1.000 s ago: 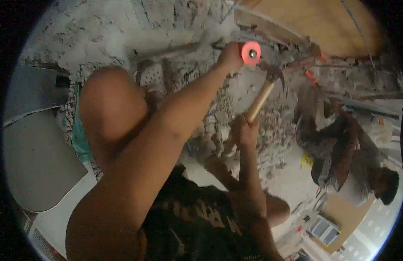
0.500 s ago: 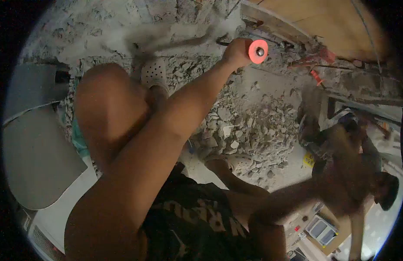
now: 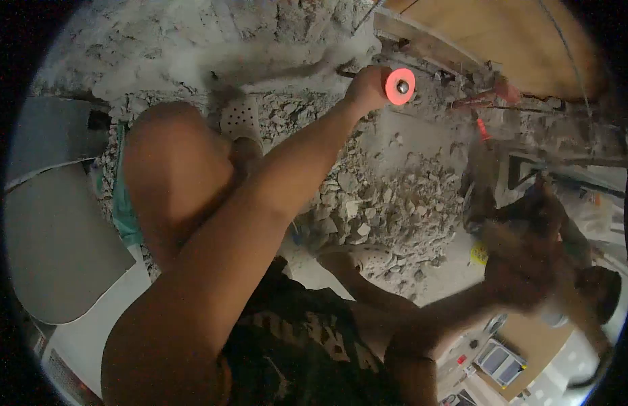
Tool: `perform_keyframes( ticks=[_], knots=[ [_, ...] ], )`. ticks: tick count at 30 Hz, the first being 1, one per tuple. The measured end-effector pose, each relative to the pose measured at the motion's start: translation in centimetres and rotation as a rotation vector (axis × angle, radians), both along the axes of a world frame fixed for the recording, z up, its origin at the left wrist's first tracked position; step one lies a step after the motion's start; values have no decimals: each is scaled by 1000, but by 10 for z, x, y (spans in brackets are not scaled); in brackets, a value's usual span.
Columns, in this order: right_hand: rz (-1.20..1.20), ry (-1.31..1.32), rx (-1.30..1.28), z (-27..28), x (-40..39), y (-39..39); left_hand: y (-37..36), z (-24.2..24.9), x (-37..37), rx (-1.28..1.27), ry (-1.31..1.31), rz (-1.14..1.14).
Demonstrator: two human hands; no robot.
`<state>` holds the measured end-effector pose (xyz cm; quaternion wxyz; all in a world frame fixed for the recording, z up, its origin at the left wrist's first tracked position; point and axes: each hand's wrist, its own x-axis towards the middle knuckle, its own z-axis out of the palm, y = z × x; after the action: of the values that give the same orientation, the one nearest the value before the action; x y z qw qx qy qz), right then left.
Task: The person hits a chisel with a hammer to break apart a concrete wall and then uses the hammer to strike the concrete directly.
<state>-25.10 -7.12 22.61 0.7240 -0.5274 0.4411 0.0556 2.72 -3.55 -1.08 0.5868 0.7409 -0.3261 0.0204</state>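
My left hand point(image 3: 369, 89) is closed around the grip of a chisel point(image 3: 400, 86) with a round pink-orange hand guard. The chisel's metal striking end shows at the middle of the guard, and a bit of dark shaft sticks out on the other side of the fist, towards the rough grey wall point(image 3: 280, 54). My right arm reaches out to the right, and my right hand point(image 3: 527, 281) is smeared by motion in front of another person. Its fingers, and anything in them, cannot be made out.
Broken rubble point(image 3: 375, 203) covers the floor between my clogs point(image 3: 239, 118). At the right a person point(image 3: 595, 291) crouches close by, near another orange-gripped tool point(image 3: 482, 128). A wooden panel point(image 3: 496, 40) stands at upper right; grey boards point(image 3: 63, 243) lie at left. A compartmented case point(image 3: 501, 363) sits at lower right.
My left hand and the chisel have shifted slightly down in the view. My right arm and the person at the right have moved, both blurred.
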Motion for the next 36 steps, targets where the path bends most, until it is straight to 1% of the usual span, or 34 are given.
perform_keyframes(
  ticks=[1,2,3,4,5,6,7,8,9,10,11,12,13,14,15,16,17,18,19,20,21,22,23,24,25,26,27,28,29,30,32,33,34,36],
  knots=[
    [181,170,164,-16,0,8,1,3,-1,35,1,-2],
    [336,271,270,-35,-4,20,2,5,-2,38,9,-9],
    [430,301,312,-60,-8,32,6,12,-3,76,41,-7],
    [446,269,303,-91,-8,41,8,15,-4,113,68,0],
    [393,185,248,-118,-3,40,5,10,-1,83,75,-19],
    [291,48,137,-141,3,34,3,1,-1,84,78,-21],
    [172,-102,0,-157,11,22,1,-6,0,31,104,-56],
    [97,-253,-231,-179,16,21,-3,-5,3,-26,121,-97],
    [118,-284,-454,-183,17,22,-3,3,-4,-35,114,-108],
    [142,-274,-607,-177,20,25,0,15,-4,49,134,-157],
    [103,-247,-559,-169,18,25,7,24,-4,134,168,-192],
    [61,-222,-511,-161,17,25,11,16,-19,140,195,-209],
    [-39,-172,-421,-149,18,25,8,11,-20,91,162,-174],
    [-85,-195,-506,-133,23,22,5,10,-4,33,97,-110],
    [-132,-197,-582,-113,13,25,3,6,-4,-40,152,-81],
    [-195,-273,-652,-92,10,21,4,5,-5,-37,158,-73],
    [-253,-370,-647,-63,10,12,4,6,-2,13,76,-52],
    [-284,-414,-565,-34,8,5,2,5,0,64,3,-41],
    [-248,-357,-354,-14,2,2,2,6,-1,67,8,-48],
    [-128,-145,-66,-9,2,3,3,6,-1,61,26,-44],
    [33,66,152,-21,2,10,4,8,-2,53,40,-37],
    [209,212,294,-43,-2,23,4,6,0,57,46,-41],
    [351,281,368,-70,-8,42,3,4,0,28,65,-53],
    [416,283,384,-100,-12,58,3,2,0,-1,83,-63],
    [401,239,358,-128,-10,64,6,7,-2,0,84,-61],
    [334,157,304,-150,-3,57,10,17,-3,80,77,-36],
    [226,20,217,-168,7,43,10,21,-5,157,69,-14],
    [102,-128,99,-184,8,32,9,16,-5,154,72,-13],
    [11,-262,-44,-205,8,25,6,10,0,242,103,-30],
    [-31,-329,-166,-211,13,26,3,11,2,329,133,-50],
    [71,-253,-329,-211,18,14,-3,11,18,297,76,0],
    [147,-110,-475,-202,-5,19,-1,3,0,285,74,6],
    [136,-102,-477,-183,-12,21,-1,1,-10,283,78,-7],
    [-50,-206,-659,-121,9,25,4,4,-3,-4,170,-52]
  ],
)
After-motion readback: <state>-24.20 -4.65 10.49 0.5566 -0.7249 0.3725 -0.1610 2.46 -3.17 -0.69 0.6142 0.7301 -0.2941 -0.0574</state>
